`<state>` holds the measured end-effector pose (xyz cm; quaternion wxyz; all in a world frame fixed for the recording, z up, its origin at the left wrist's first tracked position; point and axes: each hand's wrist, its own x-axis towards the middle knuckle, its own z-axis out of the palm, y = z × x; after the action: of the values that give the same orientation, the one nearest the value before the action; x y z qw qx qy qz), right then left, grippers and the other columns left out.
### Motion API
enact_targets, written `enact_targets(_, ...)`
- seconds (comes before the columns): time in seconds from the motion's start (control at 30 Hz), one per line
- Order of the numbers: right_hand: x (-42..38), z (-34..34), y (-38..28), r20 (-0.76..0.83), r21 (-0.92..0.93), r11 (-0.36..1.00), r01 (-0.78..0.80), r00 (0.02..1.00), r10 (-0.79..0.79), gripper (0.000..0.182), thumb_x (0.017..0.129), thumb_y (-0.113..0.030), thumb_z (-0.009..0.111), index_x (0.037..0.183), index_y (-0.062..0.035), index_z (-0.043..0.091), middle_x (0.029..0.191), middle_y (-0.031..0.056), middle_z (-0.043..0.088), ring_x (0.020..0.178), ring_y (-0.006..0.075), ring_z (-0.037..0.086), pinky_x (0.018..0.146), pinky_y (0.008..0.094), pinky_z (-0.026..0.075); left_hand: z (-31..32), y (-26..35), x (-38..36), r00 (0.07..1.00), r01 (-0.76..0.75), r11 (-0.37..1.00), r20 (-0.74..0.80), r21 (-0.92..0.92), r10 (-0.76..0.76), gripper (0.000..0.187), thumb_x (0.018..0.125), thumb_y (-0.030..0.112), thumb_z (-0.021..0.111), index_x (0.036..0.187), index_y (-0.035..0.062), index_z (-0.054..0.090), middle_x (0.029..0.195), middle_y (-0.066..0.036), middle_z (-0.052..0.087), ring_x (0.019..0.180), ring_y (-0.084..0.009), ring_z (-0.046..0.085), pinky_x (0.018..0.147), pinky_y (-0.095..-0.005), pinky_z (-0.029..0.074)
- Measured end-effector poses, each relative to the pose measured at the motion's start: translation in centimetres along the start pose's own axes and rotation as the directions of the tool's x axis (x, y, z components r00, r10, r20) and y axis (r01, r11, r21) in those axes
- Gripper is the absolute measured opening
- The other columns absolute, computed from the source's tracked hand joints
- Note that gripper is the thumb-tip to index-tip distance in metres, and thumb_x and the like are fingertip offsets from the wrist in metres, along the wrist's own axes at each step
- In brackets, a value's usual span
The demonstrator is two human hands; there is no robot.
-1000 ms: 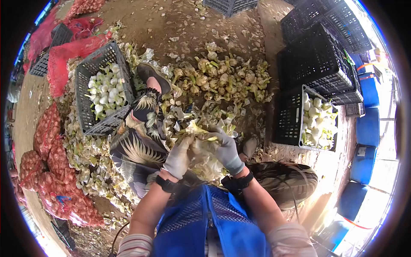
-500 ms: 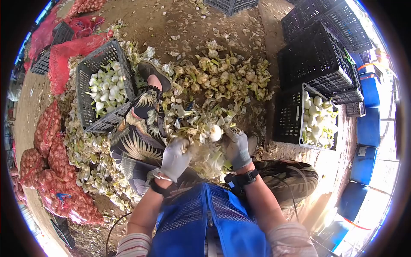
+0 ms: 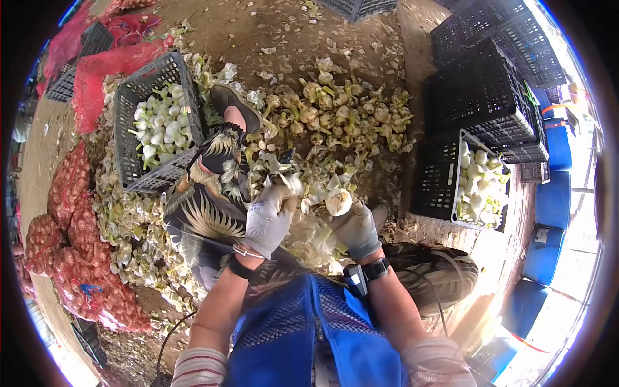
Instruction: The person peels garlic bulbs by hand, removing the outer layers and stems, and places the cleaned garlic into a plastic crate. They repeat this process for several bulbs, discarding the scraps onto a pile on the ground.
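Note:
Both hands wear pale work gloves. My right hand (image 3: 356, 227) is closed around a garlic bulb (image 3: 338, 202), whose round whitish face with a darker centre points up at me. To the left of it, my left hand (image 3: 268, 218) is curled shut, with a pale flap of garlic skin (image 3: 291, 183) showing at its fingers. A small gap separates this hand from the bulb. Loose papery skins (image 3: 313, 240) lie below and between the hands. Just beyond them is a heap of untrimmed garlic (image 3: 348, 109) on the ground.
A black crate (image 3: 122, 138) of cleaned bulbs stands at left, another crate (image 3: 435, 184) of bulbs at right beneath stacked crates (image 3: 461, 97). Red mesh sacks (image 3: 77, 258) of garlic lie at far left. Blue barrels (image 3: 545, 255) line the right side. Skins litter the floor.
The garlic bulb has moved slightly right and turned its round face upward. My left hand has shifted a little up, with a flap of skin now showing at its fingers.

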<state>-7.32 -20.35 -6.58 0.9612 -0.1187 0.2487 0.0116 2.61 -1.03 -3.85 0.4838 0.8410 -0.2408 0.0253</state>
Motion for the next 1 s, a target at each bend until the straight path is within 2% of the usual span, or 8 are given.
enact_targets(0.07, -0.1, 1.3, 0.1, -0.121, 0.077, 0.995, -0.070, 0.990, 0.079, 0.033, 0.102, -0.020, 0.043, 0.127, -0.0021, 0.056, 0.121, 0.0103, 0.066, 0.107, 0.0253, 0.064, 0.094, 0.0401, 0.051, -0.3, -0.7, -1.0, 0.897, 0.224, 0.974, 0.386, 0.025, -0.216, 0.029, 0.086, 0.024, 0.071, 0.104, 0.0036, 0.062, 0.101, -0.019, 0.062, 0.088, -0.0396, 0.061, 0.074, -0.0449, 0.051)
enact_targets(0.17, 1.2, -3.8, 0.8, 0.049, -0.571, 0.810, 0.135, 0.990, -0.130, 0.027, 0.100, -0.015, 0.051, 0.120, -0.0015, 0.063, 0.109, 0.0079, 0.070, 0.088, 0.0226, 0.068, 0.078, 0.0324, 0.054, -0.7, 1.5, -0.3, 0.876, 0.171, 0.978, 0.435, 0.123, -0.208, 0.047, 0.087, 0.037, 0.073, 0.114, 0.0016, 0.060, 0.108, -0.018, 0.063, 0.099, -0.0360, 0.063, 0.085, -0.0408, 0.050)
enact_targets(0.4, 2.2, 0.6, 1.9, 0.054, -0.832, 0.517, 0.202, 0.957, -0.286, 0.019, 0.094, -0.013, 0.066, 0.106, 0.0012, 0.067, 0.088, 0.0020, 0.067, 0.076, 0.0110, 0.062, 0.069, 0.0258, 0.050, 0.1, 0.5, 0.4, 0.883, 0.355, 0.915, 0.390, -0.192, -0.261, 0.054, 0.091, 0.045, 0.065, 0.123, 0.0025, 0.055, 0.111, -0.013, 0.063, 0.093, -0.0232, 0.063, 0.083, -0.0344, 0.051)
enact_targets(0.5, 5.1, -2.9, 1.4, 0.041, -0.827, 0.545, 0.139, 0.981, -0.188, 0.021, 0.096, -0.012, 0.064, 0.111, 0.0015, 0.066, 0.094, 0.0031, 0.066, 0.084, 0.0074, 0.057, 0.074, 0.0216, 0.048, -3.6, -0.4, 4.4, 0.841, 0.502, 0.493, 0.267, -0.710, -0.471, 0.057, 0.087, 0.036, 0.072, 0.128, 0.0041, 0.050, 0.103, -0.009, 0.063, 0.086, -0.0189, 0.063, 0.083, -0.0371, 0.054)
enact_targets(0.57, 7.7, -0.7, 0.0, -0.178, -0.756, 0.655, 0.012, 0.958, -0.223, 0.020, 0.096, -0.009, 0.062, 0.111, 0.0030, 0.066, 0.099, 0.0067, 0.068, 0.089, 0.0097, 0.061, 0.078, 0.0227, 0.050, -5.8, -3.1, 6.2, 0.839, 0.144, 0.025, 0.109, -0.989, -0.533, 0.060, 0.087, 0.050, 0.070, 0.122, 0.0049, 0.051, 0.099, -0.006, 0.060, 0.086, -0.0210, 0.061, 0.084, -0.0405, 0.053)
enact_targets(0.7, 15.8, -5.7, -4.0, 0.153, -0.959, -0.282, 0.023, 0.881, -0.447, 0.043, 0.086, 0.001, 0.058, 0.129, -0.0048, 0.059, 0.119, 0.0155, 0.066, 0.109, 0.0294, 0.063, 0.092, 0.0355, 0.050, -5.0, -3.7, 7.2, 0.725, 0.412, 0.139, 0.232, -0.900, -0.648, 0.053, 0.090, 0.064, 0.058, 0.101, 0.0121, 0.057, 0.095, -0.005, 0.061, 0.086, -0.0176, 0.060, 0.080, -0.0332, 0.049)
enact_targets(0.83, 22.1, -7.0, -5.1, 0.025, -0.927, -0.334, -0.169, 0.862, -0.506, 0.054, 0.080, -0.005, 0.066, 0.133, -0.0135, 0.056, 0.138, 0.0213, 0.051, 0.112, 0.0417, 0.060, 0.092, 0.0453, 0.050, -0.8, -6.9, 4.1, 0.619, 0.778, 0.609, 0.350, -0.155, -0.703, 0.040, 0.094, 0.045, 0.062, 0.105, 0.0070, 0.067, 0.079, -0.004, 0.070, 0.075, -0.0175, 0.067, 0.073, -0.0336, 0.053)
enact_targets(1.0, 24.5, -8.0, -4.2, -0.176, -0.868, -0.314, -0.384, 0.830, -0.529, 0.057, 0.080, 0.000, 0.057, 0.136, -0.0082, 0.053, 0.132, 0.0211, 0.056, 0.117, 0.0387, 0.058, 0.096, 0.0413, 0.047, 2.8, -6.0, 4.0, 0.688, 0.461, 0.855, 0.512, 0.238, -0.514, 0.043, 0.088, 0.032, 0.070, 0.121, 0.0060, 0.060, 0.105, -0.018, 0.068, 0.094, -0.0365, 0.068, 0.080, -0.0398, 0.054)
